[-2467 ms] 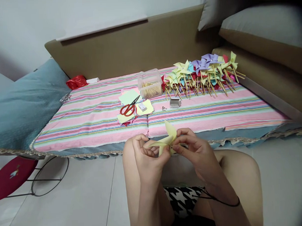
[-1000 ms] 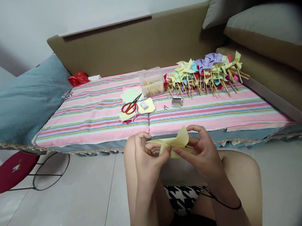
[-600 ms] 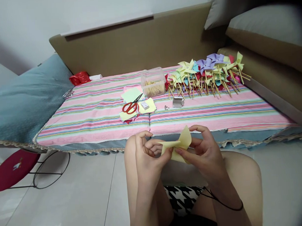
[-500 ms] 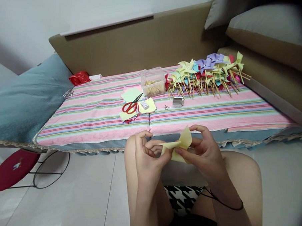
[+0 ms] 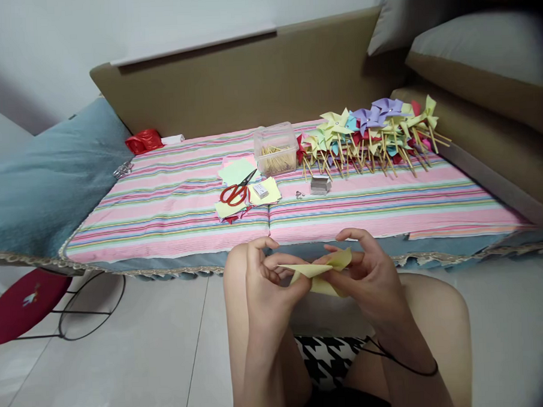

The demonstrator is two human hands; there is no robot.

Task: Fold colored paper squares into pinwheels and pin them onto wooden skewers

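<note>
Above my lap, my left hand point(image 5: 271, 287) and my right hand point(image 5: 367, 275) pinch a pale yellow paper pinwheel point(image 5: 322, 285) between them. Its blades are folded inward, and both thumbs press near its middle. Fingers hide part of the paper. In front lie red-handled scissors point(image 5: 235, 194) on stacked coloured paper sheets point(image 5: 239, 170), with a small box point(image 5: 261, 191) on the yellow sheets beside them. A few tiny metal pieces point(image 5: 300, 194) sit next to an open grey box point(image 5: 320, 184). Finished paper pinwheels on sticks point(image 5: 369, 121) are heaped at the right.
A clear plastic tub point(image 5: 275, 134) of wooden sticks stands mid-seat on a striped cloth point(image 5: 173, 208). A red plastic bag point(image 5: 143, 140) and a white roll point(image 5: 173, 139) lie at the back left. A red stool point(image 5: 33, 304) stands on the floor at left.
My right hand's thumb and fingers have pressed the right-hand blade down and inward, so it stands lower. Both hands keep hold of the paper; the things on the seat stay put.
</note>
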